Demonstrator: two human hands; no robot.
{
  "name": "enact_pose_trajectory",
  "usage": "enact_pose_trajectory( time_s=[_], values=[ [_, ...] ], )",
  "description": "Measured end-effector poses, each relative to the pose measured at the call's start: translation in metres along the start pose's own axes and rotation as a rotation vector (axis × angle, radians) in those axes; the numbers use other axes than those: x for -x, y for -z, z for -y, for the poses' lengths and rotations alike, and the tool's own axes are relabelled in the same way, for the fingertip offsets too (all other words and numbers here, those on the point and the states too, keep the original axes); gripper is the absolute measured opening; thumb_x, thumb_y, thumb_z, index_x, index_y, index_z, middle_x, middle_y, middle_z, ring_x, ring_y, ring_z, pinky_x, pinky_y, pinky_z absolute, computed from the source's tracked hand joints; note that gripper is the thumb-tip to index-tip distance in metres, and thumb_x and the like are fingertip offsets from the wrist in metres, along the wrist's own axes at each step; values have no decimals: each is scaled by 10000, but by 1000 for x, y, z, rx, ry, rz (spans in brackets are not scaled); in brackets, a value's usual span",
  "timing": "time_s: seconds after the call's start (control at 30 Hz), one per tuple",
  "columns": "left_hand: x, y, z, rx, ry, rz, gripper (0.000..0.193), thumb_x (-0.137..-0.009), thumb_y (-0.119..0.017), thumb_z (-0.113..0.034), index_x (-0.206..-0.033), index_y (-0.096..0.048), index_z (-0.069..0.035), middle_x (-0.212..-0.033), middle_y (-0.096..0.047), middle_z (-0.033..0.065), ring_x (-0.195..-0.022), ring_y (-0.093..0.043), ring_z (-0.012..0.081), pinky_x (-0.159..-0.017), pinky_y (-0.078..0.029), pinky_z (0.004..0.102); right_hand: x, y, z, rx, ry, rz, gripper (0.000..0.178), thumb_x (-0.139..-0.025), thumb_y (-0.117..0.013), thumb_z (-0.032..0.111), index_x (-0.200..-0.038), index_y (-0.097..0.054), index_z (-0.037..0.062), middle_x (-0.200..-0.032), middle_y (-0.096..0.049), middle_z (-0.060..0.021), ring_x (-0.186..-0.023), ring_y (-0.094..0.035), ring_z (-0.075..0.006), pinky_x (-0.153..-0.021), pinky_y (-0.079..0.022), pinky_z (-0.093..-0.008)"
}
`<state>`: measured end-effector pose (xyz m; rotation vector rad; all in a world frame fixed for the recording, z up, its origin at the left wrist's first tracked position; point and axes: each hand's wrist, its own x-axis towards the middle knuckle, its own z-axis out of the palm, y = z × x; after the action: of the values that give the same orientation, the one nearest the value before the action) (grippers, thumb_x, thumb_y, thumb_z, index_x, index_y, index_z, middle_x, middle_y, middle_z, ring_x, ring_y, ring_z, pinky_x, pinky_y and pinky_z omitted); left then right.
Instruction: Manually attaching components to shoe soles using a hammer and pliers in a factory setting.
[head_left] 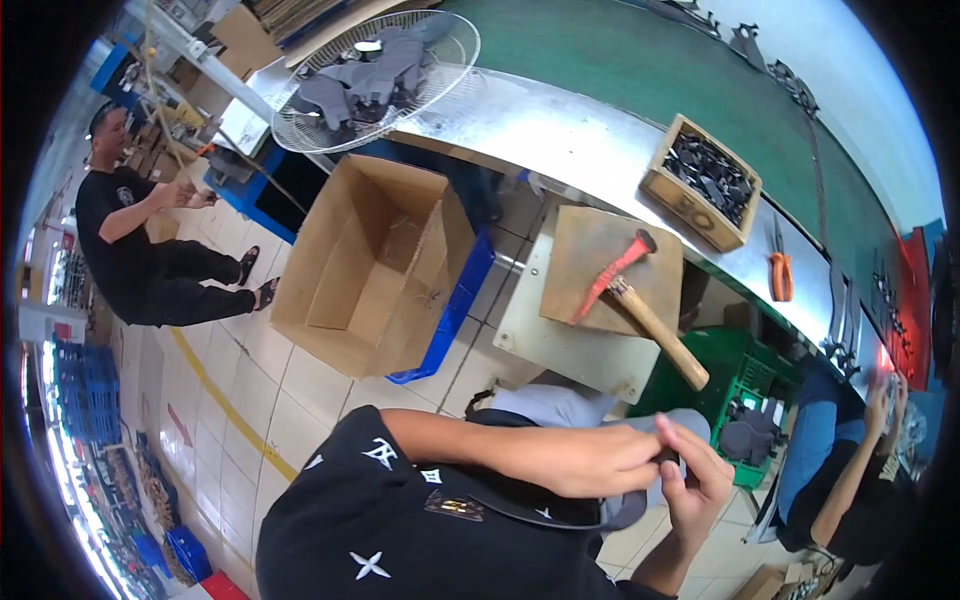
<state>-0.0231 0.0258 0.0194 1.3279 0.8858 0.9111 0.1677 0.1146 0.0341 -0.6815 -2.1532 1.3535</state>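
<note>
My left hand [605, 462] reaches in from the left, its fingers closed. It meets my right hand [697, 482], whose thumb and fingers are bent together in a pinch. A small dark piece shows between them, too hidden to name. Just under my left hand is a dark grey flat piece [627, 511]; I cannot tell whether it is held. Beyond my hands a hammer [640, 303] with a wooden handle and red-wrapped head lies across a wooden block [582, 245] on a pale stand [520, 335]. The handle juts past the block toward my hands.
An open cardboard box [330, 290] sits in a blue crate [455, 315]. On the metal-edged bench are a wire basket [455, 75] of grey parts, a wooden box [688, 215] of small dark metal pieces and orange-handled pliers [780, 272]. People work at left [130, 240] and right [850, 500].
</note>
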Motion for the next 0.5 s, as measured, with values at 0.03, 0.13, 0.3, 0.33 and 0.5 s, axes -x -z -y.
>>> enact_pose_trajectory(
  time_s=[0.03, 0.13, 0.3, 0.33, 0.5],
  values=[
    [0, 7, -10, -53, 20, -12, 341, -1022, -445, -267, -1145, -478, 49, -1045, -549, 245, -1019, -551, 390, -898, -429, 445, -9, 1, 6, -40, 15, 21, 387, -855, -718, 160, -1161, -678, -73, -1169, -684, -262, -1144, -657, -368, -1013, -493, -464],
    [4, 9, -23, -148, -166, -100, 303, -983, -481, -190, -1170, -466, 48, -1169, -495, 254, -1153, -481, 415, -1009, -387, 455, -19, 0, 13, -91, 217, 58, 416, -866, -706, 138, -1207, -646, -92, -1195, -671, -264, -1197, -624, -401, -1084, -407, -581],
    [-16, 30, -58, -20, -165, 176, 477, -977, -519, -137, -1370, -388, 98, -1367, -454, 291, -1288, -453, 431, -1073, -368, 439, -27, 20, 34, -157, 335, 1, 519, -766, -693, -29, -1275, -608, -88, -1251, -641, -275, -1244, -597, -387, -1101, -386, -562],
    [-21, 27, -57, -2, -164, 224, 477, -977, -519, -137, -1370, -388, 98, -1367, -454, 291, -1288, -453, 431, -1073, -368, 439, -19, 24, 39, -140, 307, -39, 519, -766, -693, -29, -1275, -608, -88, -1251, -641, -275, -1244, -597, -387, -1101, -386, -562],
    [-52, 5, -57, 87, -144, 436, 455, -981, -513, -127, -1356, -396, 102, -1347, -462, 293, -1272, -471, 431, -1061, -378, 427, 14, 47, 42, -190, 255, -118, 533, -727, -767, -17, -1239, -632, -83, -1242, -647, -276, -1237, -607, -368, -1101, -378, -564]
  ],
)
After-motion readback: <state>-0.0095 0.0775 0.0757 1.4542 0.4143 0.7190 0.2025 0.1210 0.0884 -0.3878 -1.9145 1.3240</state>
